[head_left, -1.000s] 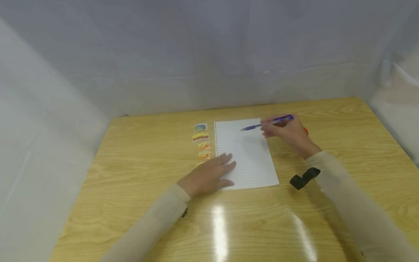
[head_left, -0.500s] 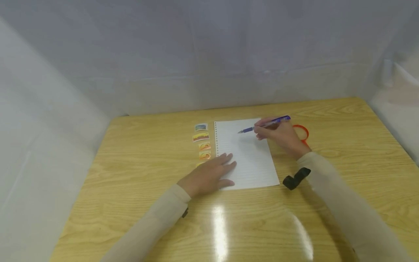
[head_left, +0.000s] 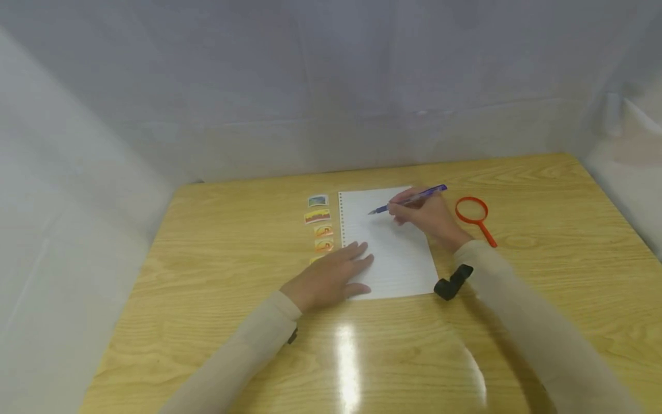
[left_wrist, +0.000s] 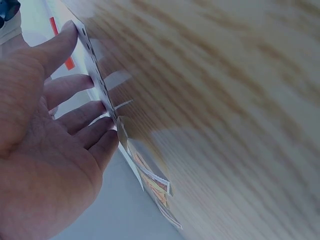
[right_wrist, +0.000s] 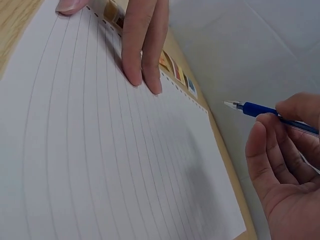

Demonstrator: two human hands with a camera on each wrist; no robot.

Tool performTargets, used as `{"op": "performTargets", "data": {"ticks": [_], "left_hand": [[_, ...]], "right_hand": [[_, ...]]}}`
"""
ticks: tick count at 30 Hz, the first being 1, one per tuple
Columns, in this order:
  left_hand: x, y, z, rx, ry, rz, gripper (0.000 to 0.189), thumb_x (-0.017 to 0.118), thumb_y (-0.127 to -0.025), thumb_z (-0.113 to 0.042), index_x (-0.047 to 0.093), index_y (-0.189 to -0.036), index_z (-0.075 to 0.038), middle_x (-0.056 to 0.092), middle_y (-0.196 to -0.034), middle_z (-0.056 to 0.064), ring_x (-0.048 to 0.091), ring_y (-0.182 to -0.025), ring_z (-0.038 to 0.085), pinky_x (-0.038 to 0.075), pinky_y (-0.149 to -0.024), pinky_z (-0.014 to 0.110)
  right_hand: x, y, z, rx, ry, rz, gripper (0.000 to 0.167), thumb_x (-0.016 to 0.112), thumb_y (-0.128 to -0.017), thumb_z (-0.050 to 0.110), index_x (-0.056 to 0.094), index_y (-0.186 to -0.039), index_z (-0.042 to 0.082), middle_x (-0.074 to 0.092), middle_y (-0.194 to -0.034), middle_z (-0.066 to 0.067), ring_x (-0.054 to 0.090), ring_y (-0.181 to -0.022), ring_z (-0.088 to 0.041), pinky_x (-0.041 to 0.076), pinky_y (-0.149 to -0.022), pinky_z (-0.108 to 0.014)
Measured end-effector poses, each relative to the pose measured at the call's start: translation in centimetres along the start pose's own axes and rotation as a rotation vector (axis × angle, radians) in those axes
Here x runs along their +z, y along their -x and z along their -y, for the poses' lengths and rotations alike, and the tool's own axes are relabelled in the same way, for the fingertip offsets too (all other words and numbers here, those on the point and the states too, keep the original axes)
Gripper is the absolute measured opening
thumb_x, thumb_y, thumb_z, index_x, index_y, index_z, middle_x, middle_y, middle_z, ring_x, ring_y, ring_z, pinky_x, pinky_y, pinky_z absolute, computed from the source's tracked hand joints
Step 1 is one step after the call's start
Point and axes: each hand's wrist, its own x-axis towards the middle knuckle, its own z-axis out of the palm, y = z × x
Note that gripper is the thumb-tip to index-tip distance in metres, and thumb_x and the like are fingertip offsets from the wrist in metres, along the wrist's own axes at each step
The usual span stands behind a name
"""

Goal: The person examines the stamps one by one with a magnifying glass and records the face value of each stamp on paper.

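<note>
My right hand [head_left: 426,217] had moved left, pinching the blue pen [head_left: 381,209] over the far part of the paper [head_left: 395,261]. My left hand [head_left: 328,277] touched its near left side, fingers spread.

The pen [right_wrist: 255,109] is blue at grip and cap — the paper [head_left: 395,247] white with fine grey rules. 2 stamps [head_left: 323,231] are orange and yellow, the magnifying glass [head_left: 487,234] orange-red, the sleeves [head_left: 233,356] beige — the yellow-brown worktop [head_left: 233,259] streaked with wood grain.
</note>
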Motion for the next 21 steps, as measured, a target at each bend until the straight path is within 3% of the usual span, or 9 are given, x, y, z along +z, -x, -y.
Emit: {"op": "performTargets", "data": {"ticks": [6,12,21], "left_hand": [[0.0,0.0,0.0,0.006,-0.005,-0.008,0.065,0.055,-0.103,-0.045,0.04,-0.155,-0.008,0.026,-0.165,0.013,0.022,-0.153,0.028,0.022,-0.124,0.039],[0.1,-0.1,0.0,0.003,-0.003,-0.01,0.065,0.056,-0.103,-0.044,0.041,-0.154,-0.008,0.026,-0.164,0.013,0.022,-0.153,0.027,0.022,-0.124,0.038],[0.1,0.0,-0.1,0.001,0.003,-0.01,0.064,0.055,-0.103,-0.045,0.042,-0.154,-0.008,0.025,-0.165,0.014,0.022,-0.153,0.027,0.024,-0.123,0.039]], "right_hand": [[1.1,-0.6,-0.5,0.005,-0.102,0.022,0.031,0.077,-0.092,0.013,0.068,-0.112,-0.008,0.075,-0.099,-0.014,0.075,-0.084,-0.022,0.062,-0.081,-0.034],[1.9,-0.8,-0.8,0.055,0.054,0.021,0.033,0.081,-0.089,0.025,0.074,-0.113,0.005,0.077,-0.102,-0.013,0.075,-0.086,-0.025,0.059,-0.082,-0.03],[3.3,-1.6,-1.8,-0.069,-0.016,0.052,0.027,0.079,-0.088,0.01,0.071,-0.11,-0.004,0.076,-0.099,-0.016,0.074,-0.08,-0.022,0.063,-0.077,-0.033]]}}
